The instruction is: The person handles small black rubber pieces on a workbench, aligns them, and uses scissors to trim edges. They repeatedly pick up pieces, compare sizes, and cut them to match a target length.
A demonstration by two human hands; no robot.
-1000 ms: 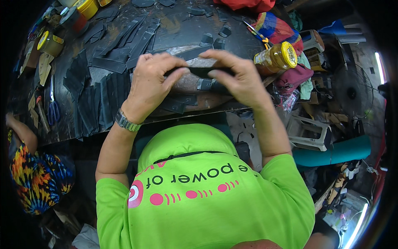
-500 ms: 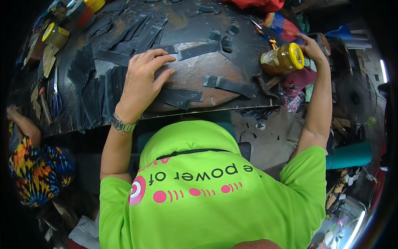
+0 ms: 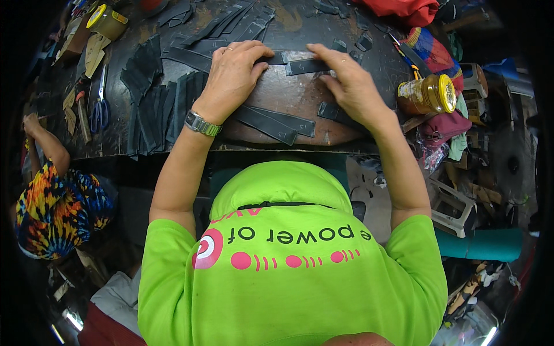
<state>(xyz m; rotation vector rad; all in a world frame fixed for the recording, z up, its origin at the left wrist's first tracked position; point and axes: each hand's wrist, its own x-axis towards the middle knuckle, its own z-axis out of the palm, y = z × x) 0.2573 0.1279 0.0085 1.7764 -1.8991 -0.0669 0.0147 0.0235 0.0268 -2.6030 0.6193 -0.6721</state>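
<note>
A dark strip (image 3: 306, 66) with pale markings lies across a rounded brown board (image 3: 277, 86), its left end meeting another dark piece (image 3: 277, 58). Beside that join rests my left hand (image 3: 234, 78), thumb and fingertips apart and a watch on its wrist. My right hand (image 3: 358, 86) reaches over the strip's right end, forefinger at its far edge and thumb at its near edge, with a gap between them. Two crossed strips (image 3: 277, 124) lie nearer me on the board. Another strip (image 3: 337, 113) is partly hidden under my right forearm.
Stacked dark strips (image 3: 153, 112) fill the table's left, beside blue-handled scissors (image 3: 100, 109) and a hammer-like tool (image 3: 83, 115). A yellow-lidded jar (image 3: 427, 94) stands at right, another jar (image 3: 107, 22) at far left. A person in a colourful garment (image 3: 57, 207) sits at left.
My right hand has come from beside the yellow-lidded jar to the strip on the board. My left hand stays by the strip's left end. The whole view has shifted somewhat.
</note>
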